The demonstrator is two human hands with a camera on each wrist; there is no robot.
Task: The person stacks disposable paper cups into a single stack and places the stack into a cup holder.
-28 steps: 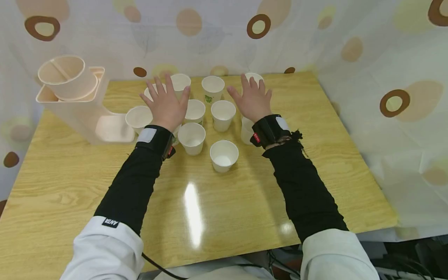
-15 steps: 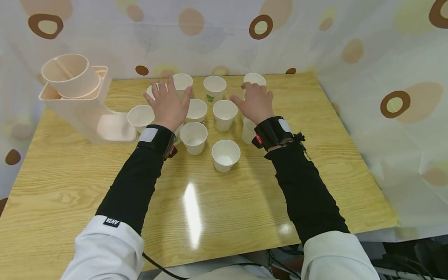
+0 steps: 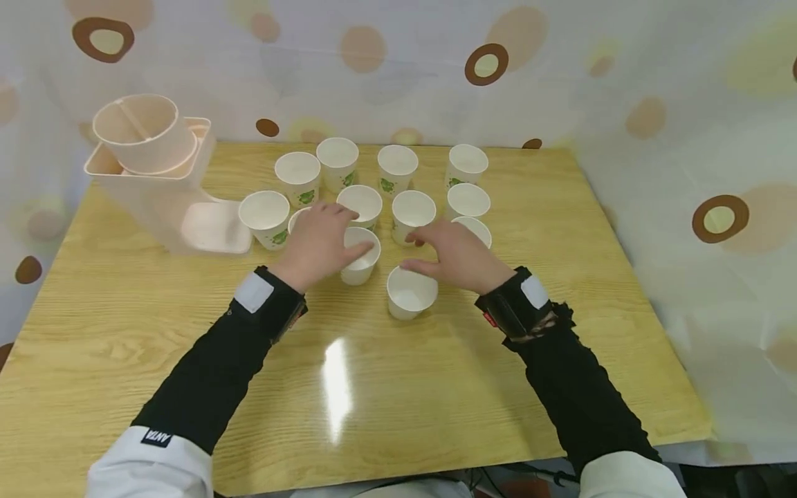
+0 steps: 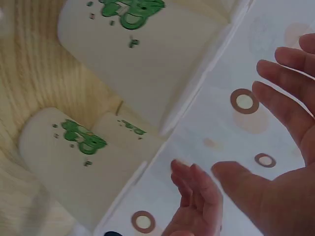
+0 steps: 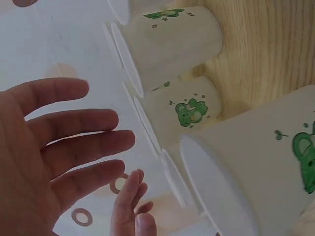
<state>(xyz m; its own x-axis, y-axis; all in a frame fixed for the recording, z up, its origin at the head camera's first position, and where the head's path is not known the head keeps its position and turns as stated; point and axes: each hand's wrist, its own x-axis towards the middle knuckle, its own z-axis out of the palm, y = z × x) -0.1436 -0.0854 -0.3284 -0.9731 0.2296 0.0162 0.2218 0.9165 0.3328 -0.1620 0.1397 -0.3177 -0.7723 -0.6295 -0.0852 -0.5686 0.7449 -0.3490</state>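
A dozen or so paper cups point(image 3: 397, 166) stood packed close in loose rows at the far middle of the bench point(image 3: 187, 360) as you brought both hands in low over the nearest ones. Your left hand point(image 3: 317, 242) lay over the rim of the near-left cup point(image 3: 358, 275), with its fingers loose and spread. The wrist view showed nothing pinched or wrapped, and whether the fingertips truly touched the rim could not be told. Your right hand point(image 3: 457, 257) hovered just beside the front cup point(image 3: 411, 296), which stood upright and a little apart from the rest. Its fingers were likewise relaxed and it held nothing.

The danger here looked to be the crowding. The cups seemed light and empty, and several stood almost rim to rim. A knuckle or a wrist strap dragged sideways could have tipped one cup into its neighbours and felled a row. With both hands converging on adjoining cups, your fingers could also have collided, or closed on two rims at once. A hard squeeze on so thin a wall might have crumpled it.

A beige holder point(image 3: 156, 173) stood at the bench's far-left corner, well apart from both hands, and a spotted curtain point(image 3: 623, 69) hung behind.
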